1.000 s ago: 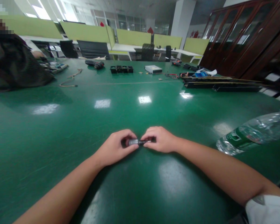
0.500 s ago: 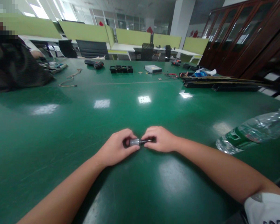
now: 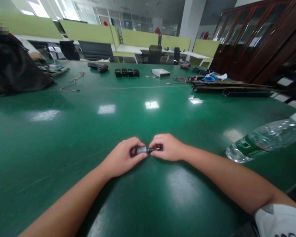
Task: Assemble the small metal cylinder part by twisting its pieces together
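A small grey cylindrical part (image 3: 141, 150) with a thin dark shaft (image 3: 154, 149) lies level between my hands, low over the green table (image 3: 138, 121). My left hand (image 3: 123, 154) has its thumb and fingers closed round the grey cylinder. The thumb and fingertips of my right hand (image 3: 168, 147) pinch the dark shaft at the other end. Both sets of fingertips nearly meet in the middle. The far end of the cylinder is hidden in my left palm.
A clear bottle (image 3: 268, 138) with a green label lies at the right. Black rails (image 3: 232, 89), a silver box (image 3: 160, 72), a black block (image 3: 127, 72), a power tool (image 3: 98, 67) and a cable (image 3: 70, 86) lie farther back. A person in dark clothing (image 3: 17, 65) is at the far left.
The whole view has shifted slightly, so the background and bottle appear a little farther left. Both hands keep their hold on the part, with almost no movement.
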The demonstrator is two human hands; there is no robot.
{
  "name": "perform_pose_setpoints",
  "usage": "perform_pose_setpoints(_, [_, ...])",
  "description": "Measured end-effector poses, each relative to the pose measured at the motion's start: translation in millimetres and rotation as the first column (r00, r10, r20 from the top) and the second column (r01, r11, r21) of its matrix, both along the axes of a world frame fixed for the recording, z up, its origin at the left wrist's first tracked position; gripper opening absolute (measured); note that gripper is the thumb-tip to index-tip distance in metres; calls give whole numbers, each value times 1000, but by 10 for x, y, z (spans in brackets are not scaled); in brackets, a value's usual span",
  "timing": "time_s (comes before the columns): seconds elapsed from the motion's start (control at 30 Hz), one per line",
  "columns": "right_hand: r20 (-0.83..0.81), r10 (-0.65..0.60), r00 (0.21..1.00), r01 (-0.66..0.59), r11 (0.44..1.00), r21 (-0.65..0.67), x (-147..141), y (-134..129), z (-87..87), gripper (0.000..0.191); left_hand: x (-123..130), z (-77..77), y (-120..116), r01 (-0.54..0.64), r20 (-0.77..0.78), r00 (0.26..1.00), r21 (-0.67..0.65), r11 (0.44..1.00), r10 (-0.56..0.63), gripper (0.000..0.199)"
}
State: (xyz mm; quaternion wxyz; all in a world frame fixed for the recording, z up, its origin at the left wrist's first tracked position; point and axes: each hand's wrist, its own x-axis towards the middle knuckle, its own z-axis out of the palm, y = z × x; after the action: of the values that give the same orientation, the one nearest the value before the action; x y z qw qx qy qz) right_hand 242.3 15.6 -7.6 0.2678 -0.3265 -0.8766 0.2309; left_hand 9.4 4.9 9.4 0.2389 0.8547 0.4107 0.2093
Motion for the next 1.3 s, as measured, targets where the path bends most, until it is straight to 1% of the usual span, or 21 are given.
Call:
perform_pose_setpoints(0.27, [7, -3, 1000, 3, 1000, 11, -2, -2, 28, 18, -8, -20, 28, 31, 2, 1000, 14, 999, -31, 23])
perform_pose_setpoints(0.37, [-13, 6, 1000, -6, 1000, 14, -2, 3, 23, 20, -2, -12, 26, 13, -13, 1000, 7, 1000, -13, 23])
perform_pose_setpoints(0.47, [-26, 29, 999, -29, 999, 22, -4, 6, 18, 18, 3, -3, 23, -2, -27, 1000, -4, 1000, 2, 24])
perform_pose_setpoints(0.73, [-12, 59, 998, -58, 997, 57, -15, 14, -5, 16, 8, 12, 16, 9, -15, 1000, 2, 1000, -9, 23])
perform_pose_setpoints(1.03, [-18, 55, 998, -53, 996, 75, -6, 11, -7, 16, 1, 31, 13, 20, -4, 1000, -1, 1000, -20, 22])
perform_pose_setpoints(1.3, [-10, 55, 998, -54, 998, 45, -1, 4, 11, 16, -3, 37, 0, 18, -12, 1000, -3, 1000, -18, 23])
